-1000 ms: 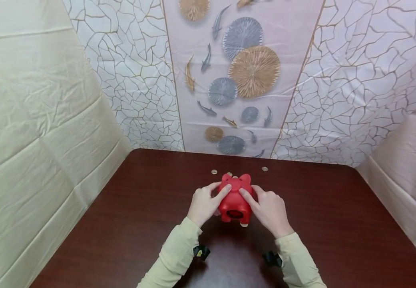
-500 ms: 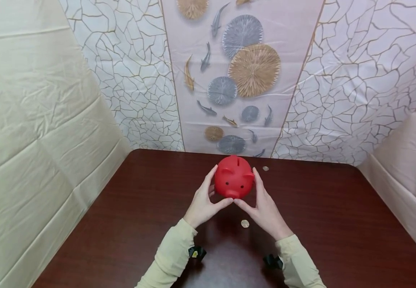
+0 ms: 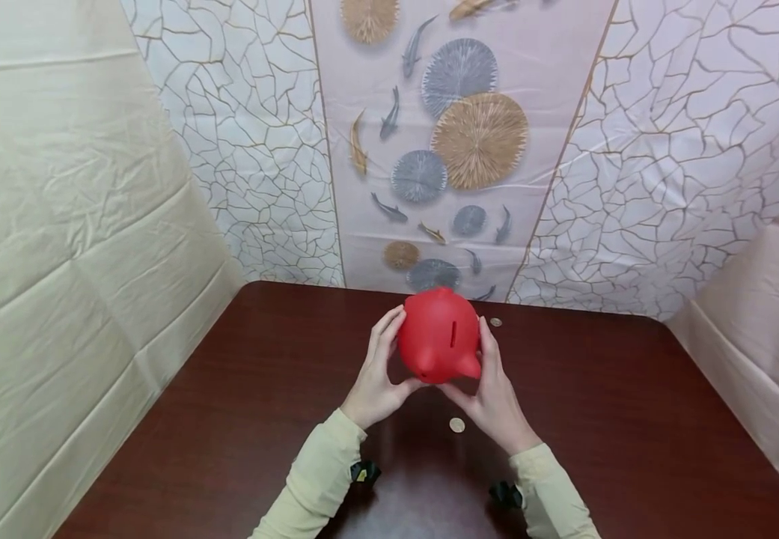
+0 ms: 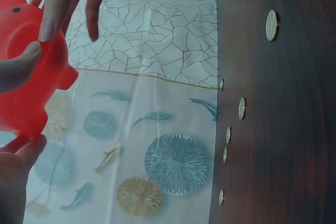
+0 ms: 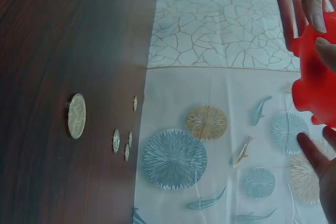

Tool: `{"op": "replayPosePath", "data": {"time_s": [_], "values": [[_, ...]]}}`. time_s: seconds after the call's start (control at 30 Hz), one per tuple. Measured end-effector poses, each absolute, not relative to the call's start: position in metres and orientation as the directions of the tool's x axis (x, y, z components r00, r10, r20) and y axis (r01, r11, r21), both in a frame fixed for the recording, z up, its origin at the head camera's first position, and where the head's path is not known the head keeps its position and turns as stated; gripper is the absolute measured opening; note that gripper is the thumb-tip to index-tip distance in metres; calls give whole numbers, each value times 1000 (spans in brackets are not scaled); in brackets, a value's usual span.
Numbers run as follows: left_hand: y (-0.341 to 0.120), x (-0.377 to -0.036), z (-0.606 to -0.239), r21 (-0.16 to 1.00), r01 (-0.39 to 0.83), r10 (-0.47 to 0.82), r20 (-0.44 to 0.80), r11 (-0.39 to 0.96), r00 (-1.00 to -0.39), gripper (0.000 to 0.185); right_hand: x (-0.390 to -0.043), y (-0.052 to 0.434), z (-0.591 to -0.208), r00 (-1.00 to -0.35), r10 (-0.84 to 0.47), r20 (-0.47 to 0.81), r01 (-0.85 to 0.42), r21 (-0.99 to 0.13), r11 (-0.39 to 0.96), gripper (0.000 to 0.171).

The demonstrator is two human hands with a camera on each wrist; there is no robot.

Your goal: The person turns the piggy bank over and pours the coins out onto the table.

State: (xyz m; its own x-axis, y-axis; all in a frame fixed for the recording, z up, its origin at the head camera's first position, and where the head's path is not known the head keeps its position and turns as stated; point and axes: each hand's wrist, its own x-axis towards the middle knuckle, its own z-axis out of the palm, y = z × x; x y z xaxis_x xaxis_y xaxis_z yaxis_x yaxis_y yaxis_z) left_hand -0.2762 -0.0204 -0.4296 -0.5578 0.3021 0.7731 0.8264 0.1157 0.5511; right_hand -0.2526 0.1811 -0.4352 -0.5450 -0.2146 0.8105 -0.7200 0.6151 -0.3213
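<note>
Head view, centre of frame: red piggy bank (image 3: pixel 440 335) lifted off the desk (image 3: pixel 227 419), cradled between left hand (image 3: pixel 377 374) and right hand (image 3: pixel 493 385), both grasping its sides, slot turned upward. Below it, one coin (image 3: pixel 456 424); another coin (image 3: pixel 495 322) lies near the backdrop (image 3: pixel 456 135).

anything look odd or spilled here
Yes: loose coins lie scattered on the table, one below the hands and several in a row near the far edge. The red piggy bank is held off the table between the left hand and right hand.
</note>
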Motion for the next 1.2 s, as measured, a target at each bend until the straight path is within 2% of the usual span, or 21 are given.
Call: {"op": "replayPosePath", "data": {"time_s": [0.13, 0.23, 0.37, 0.43, 0.47, 0.53, 0.6, 0.67, 0.7, 0.77, 0.83, 0.9, 1.07, 1.13, 1.2], "values": [[-21, -277, -431, 506, 855, 299, 803, 116, -516, 93, -253, 182, -435, -522, -218, 825, -742, -313, 592, 93], [-22, -278, -433, 454, 882, 305, 828, 128, -470, 93, -253, 181, -435, -499, -233, 834, -767, -301, 567, 90], [-23, -279, -433, 368, 919, 316, 863, 140, -394, 93, -255, 182, -432, -411, -267, 871, -813, -218, 541, 84], [-24, -279, -432, 364, 920, 324, 861, 147, -392, 94, -255, 182, -429, -375, -280, 884, -824, -179, 538, 81], [-25, -279, -431, 386, 910, 332, 848, 150, -414, 96, -255, 183, -428, -379, -285, 881, -825, -182, 535, 81], [-27, -279, -431, 486, 860, 352, 786, 157, -509, 102, -254, 185, -424, -451, -293, 843, -803, -239, 547, 87], [-30, -279, -435, 650, 747, 378, 662, 142, -648, 107, -252, 185, -424, -607, -281, 743, -728, -379, 571, 96], [-32, -278, -442, 809, 578, 393, 499, 108, -772, 106, -251, 183, -429, -772, -247, 585, -596, -534, 599, 103], [-32, -279, -447, 865, 492, 394, 420, 99, -818, 103, -251, 182, -433, -835, -224, 502, -521, -591, 616, 106], [-32, -279, -456, 929, 359, 402, 298, 85, -866, 96, -251, 181, -441, -910, -182, 372, -399, -673, 623, 104], [-31, -280, -456, 948, 307, 410, 247, 86, -878, 94, -252, 180, -442, -931, -160, 329, -354, -703, 617, 101], [-31, -282, -447, 941, 324, 419, 256, 100, -871, 94, -252, 181, -433, -921, -158, 355, -374, -700, 608, 101], [-32, -282, -409, 898, 438, 431, 375, 54, -821, 103, -252, 185, -401, -832, -179, 525, -530, -658, 534, 107], [-30, -282, -415, 909, 416, 411, 379, 1, -829, 104, -256, 187, -407, -820, -188, 540, -555, -671, 492, 107], [-26, -282, -432, 938, 346, 408, 327, -30, -852, 103, -259, 190, -425, -843, -202, 498, -529, -702, 477, 104]]}}
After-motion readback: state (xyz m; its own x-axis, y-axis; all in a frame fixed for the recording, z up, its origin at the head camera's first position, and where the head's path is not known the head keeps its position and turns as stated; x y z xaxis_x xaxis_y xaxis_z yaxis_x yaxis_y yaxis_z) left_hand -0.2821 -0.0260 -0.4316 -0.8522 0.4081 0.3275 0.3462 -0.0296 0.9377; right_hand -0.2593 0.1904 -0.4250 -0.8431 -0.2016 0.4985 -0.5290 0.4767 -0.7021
